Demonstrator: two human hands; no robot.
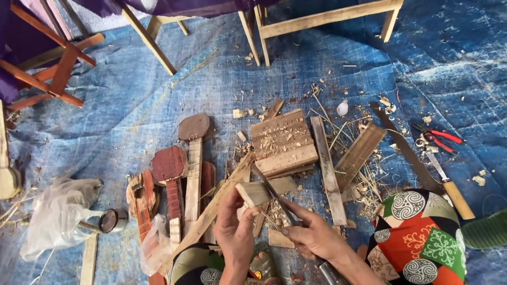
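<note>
Hands meet near bottom centre, over blue tarp (pixel 158 95) on the floor. Left hand (pixel 236 228) grips a pale wood block (pixel 259 192), fingers wrapped round its near end, block tilted up & away. Right hand (pixel 312 236) is closed on a knife (pixel 274 198), handle at the wrist, blade running up-left and lying against the block. Just beyond: ridged wood slab (pixel 282 141) w/ shavings on it, loose slats to its right. Left of hands: small guitar-shaped wooden pieces (pixel 177 174), reddish & bare, side by side. Far left: plastic bag (pixel 58 214). Right: long saw blade (pixel 404 150), red-handled pliers (pixel 435 138), wooden-handled tool (pixel 449 184). Patterned fabric over the knee (pixel 417 237), near right.
</note>
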